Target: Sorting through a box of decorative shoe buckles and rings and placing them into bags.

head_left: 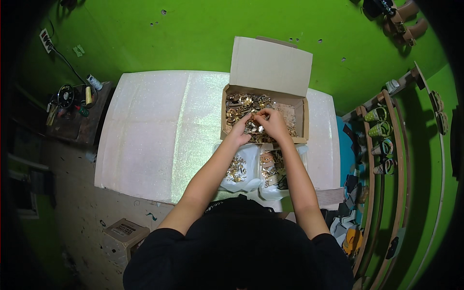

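An open cardboard box (303, 118) holds a heap of small gold and silver metal pieces, apparently buckles and fittings (238, 107). My left hand (239, 132) and my right hand (274, 126) meet over this heap, fingertips close together. The fingers of both are closed in a pinch, around something too small to make out. Just in front of the box, between my forearms, stand two white plastic containers. Small metal pieces lie in the left container (249, 166); the right container (273, 194) has metal pieces and some tan flat bits.
A pale shiny sheet (145, 130) covers the table. To the left, a small dark stand (79, 123) bears thread spools. Sandals (379, 129) hang on a wooden rack at the right, above scraps of material (345, 224). A carton (126, 234) stands on the floor, lower left.
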Tool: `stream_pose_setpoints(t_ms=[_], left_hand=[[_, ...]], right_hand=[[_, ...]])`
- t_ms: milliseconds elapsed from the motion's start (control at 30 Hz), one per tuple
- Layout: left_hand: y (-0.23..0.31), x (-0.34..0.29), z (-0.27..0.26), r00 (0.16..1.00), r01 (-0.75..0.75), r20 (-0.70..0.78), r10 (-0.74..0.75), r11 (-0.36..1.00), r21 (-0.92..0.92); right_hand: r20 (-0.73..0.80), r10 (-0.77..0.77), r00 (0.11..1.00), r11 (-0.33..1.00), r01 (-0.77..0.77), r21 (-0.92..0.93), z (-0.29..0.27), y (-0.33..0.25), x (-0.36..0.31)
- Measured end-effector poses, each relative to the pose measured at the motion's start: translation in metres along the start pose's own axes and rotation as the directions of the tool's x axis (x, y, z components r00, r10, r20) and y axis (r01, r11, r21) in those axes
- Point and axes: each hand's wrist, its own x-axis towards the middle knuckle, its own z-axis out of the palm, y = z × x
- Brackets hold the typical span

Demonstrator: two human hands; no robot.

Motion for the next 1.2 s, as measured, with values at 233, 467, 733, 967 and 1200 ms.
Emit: stream_pose_setpoints(t_ms=[233, 467, 733, 967, 1200], left_hand=[[-0.001, 0.002, -0.001, 1.0, -0.006, -0.012, 0.007, 1.0, 0.017], [-0.001, 0.006, -0.006, 0.999, -0.031, 0.02, 0.03, 0.999, 0.041], [-0.003, 0.0, 0.004, 0.998, -0.047, -0.032, 0.048, 0.999, 0.026], [-0.004, 0.006, 0.001, 0.992, -0.119, 0.041, 0.122, 0.99, -0.072], [-0.002, -0.006, 0.011, 0.985, -0.165, 0.02, 0.169, 0.977, -0.133]], right_hand=[[-0.064, 0.098, 0.993, 0.985, -0.105, -0.134, 0.016, 0.004, 0.007], [-0.054, 0.224, 0.973, 0.974, -0.226, -0.02, 0.021, 0.007, 0.011], [-0.045, 0.271, 0.961, 0.932, -0.251, 0.261, 0.031, 0.033, 0.017], [-0.072, 0.161, 0.984, 0.923, -0.124, 0.363, 0.013, 0.047, 0.014], [-0.029, 0.172, 0.985, 0.873, -0.139, 0.469, 0.0, 0.044, 0.011]])
